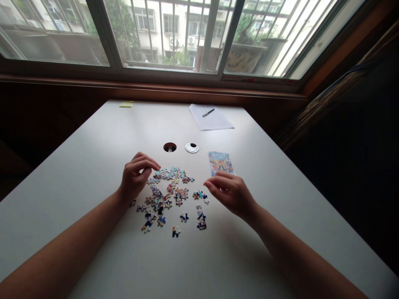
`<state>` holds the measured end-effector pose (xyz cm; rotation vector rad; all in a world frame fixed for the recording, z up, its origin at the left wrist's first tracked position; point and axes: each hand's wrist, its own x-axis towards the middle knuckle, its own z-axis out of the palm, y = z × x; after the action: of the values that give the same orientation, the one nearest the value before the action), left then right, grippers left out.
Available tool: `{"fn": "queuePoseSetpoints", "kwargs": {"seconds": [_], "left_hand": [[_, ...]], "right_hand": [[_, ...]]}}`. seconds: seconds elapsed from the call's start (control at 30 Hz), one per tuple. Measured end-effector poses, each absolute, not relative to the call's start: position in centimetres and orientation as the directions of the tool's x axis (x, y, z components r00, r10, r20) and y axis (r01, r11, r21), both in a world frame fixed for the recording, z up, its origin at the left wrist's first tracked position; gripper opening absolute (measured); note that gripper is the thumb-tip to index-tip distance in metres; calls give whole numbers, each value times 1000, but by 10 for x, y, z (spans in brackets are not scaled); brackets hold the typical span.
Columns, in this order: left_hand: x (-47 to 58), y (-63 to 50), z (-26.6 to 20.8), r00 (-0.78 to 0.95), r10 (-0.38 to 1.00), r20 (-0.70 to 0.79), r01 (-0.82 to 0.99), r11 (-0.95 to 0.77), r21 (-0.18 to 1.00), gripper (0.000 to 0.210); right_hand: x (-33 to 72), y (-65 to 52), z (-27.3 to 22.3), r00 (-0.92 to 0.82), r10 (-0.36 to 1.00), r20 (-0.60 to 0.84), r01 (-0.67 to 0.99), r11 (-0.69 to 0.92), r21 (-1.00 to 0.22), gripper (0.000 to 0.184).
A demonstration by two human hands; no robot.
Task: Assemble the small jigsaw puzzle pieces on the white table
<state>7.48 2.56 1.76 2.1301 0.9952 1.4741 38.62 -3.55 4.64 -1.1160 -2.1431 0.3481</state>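
Note:
My left hand hovers at the upper left of a loose heap of jigsaw puzzle pieces. Its fingers reach out, slightly bent, with the fingertips at the heap's top edge and the thumb tucked below them. My right hand is to the right of the heap, thumb and fingers drawn together; whatever may be between the fingertips is too small to make out. Just beyond it lies a colourful picture card, its lower edge covered by the hand. A few joined pieces form a short strip at the heap's lower right.
A white table stands before a barred window. Toward its far edge are sheets of paper with a pen on top, and a yellow sticky note. A round cable hole sits beside its metal cover.

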Motion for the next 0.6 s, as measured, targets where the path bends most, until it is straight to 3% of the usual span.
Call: {"fn": "queuePoseSetpoints", "kwargs": {"seconds": [0.23, 0.4, 0.6], "left_hand": [[76, 25, 17, 220, 710, 669, 334, -699, 632, 30], [77, 25, 18, 224, 703, 675, 341, -705, 621, 31], [79, 26, 19, 241, 691, 682, 349, -717, 603, 30]], "right_hand": [[393, -38, 65, -612, 755, 235, 650, 650, -394, 15], [391, -54, 71, -675, 737, 34, 666, 628, -403, 38], [394, -76, 47, -651, 759, -12, 716, 608, -344, 52]]}}
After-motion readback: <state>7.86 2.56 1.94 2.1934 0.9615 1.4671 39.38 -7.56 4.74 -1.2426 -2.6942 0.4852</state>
